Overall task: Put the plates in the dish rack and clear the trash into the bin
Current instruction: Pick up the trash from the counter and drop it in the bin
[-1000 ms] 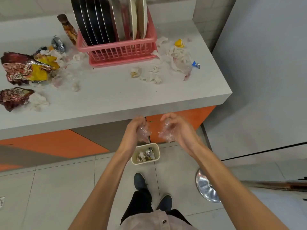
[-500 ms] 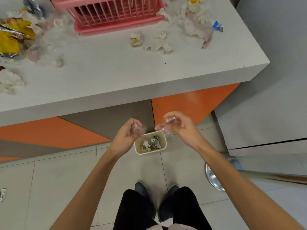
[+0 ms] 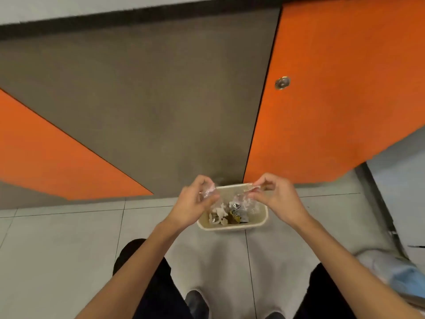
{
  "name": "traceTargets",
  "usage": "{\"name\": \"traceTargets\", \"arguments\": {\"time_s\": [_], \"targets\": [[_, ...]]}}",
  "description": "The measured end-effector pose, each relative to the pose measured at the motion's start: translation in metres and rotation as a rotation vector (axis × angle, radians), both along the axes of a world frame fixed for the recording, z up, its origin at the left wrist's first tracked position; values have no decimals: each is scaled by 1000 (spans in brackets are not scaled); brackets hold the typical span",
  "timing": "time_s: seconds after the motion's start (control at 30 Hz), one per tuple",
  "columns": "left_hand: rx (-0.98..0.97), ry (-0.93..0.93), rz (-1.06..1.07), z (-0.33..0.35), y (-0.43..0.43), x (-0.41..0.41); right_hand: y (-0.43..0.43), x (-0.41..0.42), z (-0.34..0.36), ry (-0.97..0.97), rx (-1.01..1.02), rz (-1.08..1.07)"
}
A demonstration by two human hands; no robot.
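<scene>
So the thing to watch is the clear plastic trash. The left wad of clear plastic point(image 3: 208, 192) is pinched in the left hand point(image 3: 195, 203), fingers curled tight round it. The right wad of clear plastic point(image 3: 245, 199) is nipped between thumb and fingertips of the right hand point(image 3: 276, 199) and dangles down from that grip. Neither grip has let go yet.

What's changed: half a second back both hands were held higher, with the bin small under them. Now they've dropped and sit right over the mouth of the cream bin point(image 3: 232, 227). The right wad is already hanging past the rim, while the left one is above the bin's near-left corner. Under the grips you can see the scraps in the bin point(image 3: 230, 214), whitish bits and something dark and foily.

The view has also tipped way down. The pink rack full of plates and all the wrappers and tissue on the desk were in shot a second ago and are gone from it now. Only a pale strip that I take for the desk edge point(image 3: 92, 5) is left, far beyond the grips. Past them are the grey cabinet panel point(image 3: 149, 100) and the orange door point(image 3: 345, 88) with its little round lock point(image 3: 282, 83).

My read is the drop is basically lined up and just needs both grips to open. After that there's still the desk litter to fetch, so the trash half is nowhere near done.
</scene>
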State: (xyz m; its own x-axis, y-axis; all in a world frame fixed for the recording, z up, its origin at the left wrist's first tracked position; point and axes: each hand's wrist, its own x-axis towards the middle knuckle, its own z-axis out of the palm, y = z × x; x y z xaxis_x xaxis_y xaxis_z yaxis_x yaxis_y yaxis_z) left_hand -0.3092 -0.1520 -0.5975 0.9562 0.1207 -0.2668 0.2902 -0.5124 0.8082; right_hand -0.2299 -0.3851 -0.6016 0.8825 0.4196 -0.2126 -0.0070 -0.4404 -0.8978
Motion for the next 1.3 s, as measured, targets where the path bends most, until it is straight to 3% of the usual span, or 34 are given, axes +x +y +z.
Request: {"name": "traceTargets", "arguments": {"time_s": [0.17,0.27,0.37,0.5,0.77,1.03,1.3], "targets": [[236,-64,-179,-86,21,25,14,18,-95,-255,-91,193],[206,-111,-223,-129,18,29,15,15,-139,-291,-167,197],[202,-133,-309,-150,11,30,10,-2,-161,-268,-257,181],[376,-109,-415,-167,8,37,9,-2,-171,-312,-344,236],[488,-157,-329,-174,-5,47,17,6,-179,-393,-499,239],[618,46,-504,-191,-10,51,28,18,-190,-338,-553,230],[513,394,-579,-213,-5,46,32,21,-197,-225,-676,245]]}}
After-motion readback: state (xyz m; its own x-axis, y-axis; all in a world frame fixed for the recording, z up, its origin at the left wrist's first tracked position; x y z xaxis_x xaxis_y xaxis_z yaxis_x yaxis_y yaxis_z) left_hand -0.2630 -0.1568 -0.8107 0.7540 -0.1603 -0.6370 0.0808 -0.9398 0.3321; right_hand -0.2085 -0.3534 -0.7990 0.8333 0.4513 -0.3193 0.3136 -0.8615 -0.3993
